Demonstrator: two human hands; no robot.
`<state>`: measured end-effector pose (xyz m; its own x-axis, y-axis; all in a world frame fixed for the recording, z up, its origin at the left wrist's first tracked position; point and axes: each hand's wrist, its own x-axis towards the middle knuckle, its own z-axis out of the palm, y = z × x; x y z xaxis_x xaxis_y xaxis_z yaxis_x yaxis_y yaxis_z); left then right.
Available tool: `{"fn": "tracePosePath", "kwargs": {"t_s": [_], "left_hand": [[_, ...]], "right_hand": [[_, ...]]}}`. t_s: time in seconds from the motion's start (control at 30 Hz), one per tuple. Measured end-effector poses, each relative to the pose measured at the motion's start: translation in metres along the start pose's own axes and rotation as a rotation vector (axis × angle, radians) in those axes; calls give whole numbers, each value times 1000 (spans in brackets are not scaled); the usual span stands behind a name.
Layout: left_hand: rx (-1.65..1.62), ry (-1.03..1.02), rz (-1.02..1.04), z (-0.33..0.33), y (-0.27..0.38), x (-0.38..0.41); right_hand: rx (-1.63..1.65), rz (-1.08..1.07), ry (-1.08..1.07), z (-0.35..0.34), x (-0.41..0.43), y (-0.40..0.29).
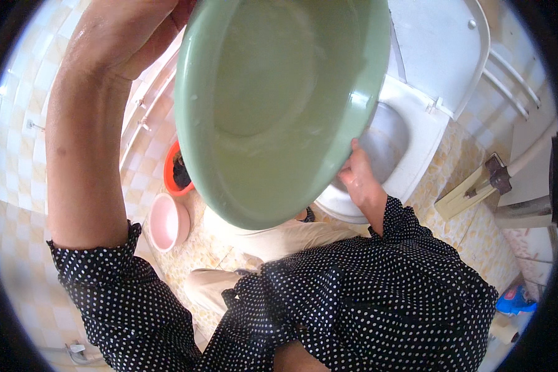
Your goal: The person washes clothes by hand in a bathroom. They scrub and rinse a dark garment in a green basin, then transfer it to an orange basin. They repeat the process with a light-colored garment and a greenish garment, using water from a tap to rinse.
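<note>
A large green plastic basin (269, 139) is held up, tilted, before me, its wet inside facing me. My left hand (160, 30) is raised to its upper left rim, the fingers mostly cut off by the frame or hidden behind the basin. Lower down on the opposite side, my right hand (363, 174) grips the rim, with the thumb showing on the edge. Behind the basin and my right hand stands a white toilet (428, 135), its lid (441, 51) raised.
On the tiled floor at left are a pink basin (167, 223) and a red-orange basin (169, 169) with something dark inside. A sponge mop (474, 183) leans at right. A blue packet (516, 300) lies lower right. White pipes (142, 111) run along the left wall.
</note>
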<state>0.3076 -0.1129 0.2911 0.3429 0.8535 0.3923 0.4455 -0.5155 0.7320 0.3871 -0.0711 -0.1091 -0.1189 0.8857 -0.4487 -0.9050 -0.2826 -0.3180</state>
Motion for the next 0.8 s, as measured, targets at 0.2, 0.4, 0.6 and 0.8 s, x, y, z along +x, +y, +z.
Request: {"fn": "tracePosePath", "kwargs": {"t_s": [0.2,0.4,0.6,0.8], "left_hand": [[-61,-246,-44,-35,-6,2],[97,-136,-84,-57,-31,13],[286,-6,-336,-108,-58,-34],[-75,157,-512,-129,-188,-100]], "right_hand": [[-10,-48,25,-5,6,-4],[28,-69,13,-11,18,-33],[-91,-207,-48,5,8,-45],[-282,-370,-61,34,-12,-123]]}}
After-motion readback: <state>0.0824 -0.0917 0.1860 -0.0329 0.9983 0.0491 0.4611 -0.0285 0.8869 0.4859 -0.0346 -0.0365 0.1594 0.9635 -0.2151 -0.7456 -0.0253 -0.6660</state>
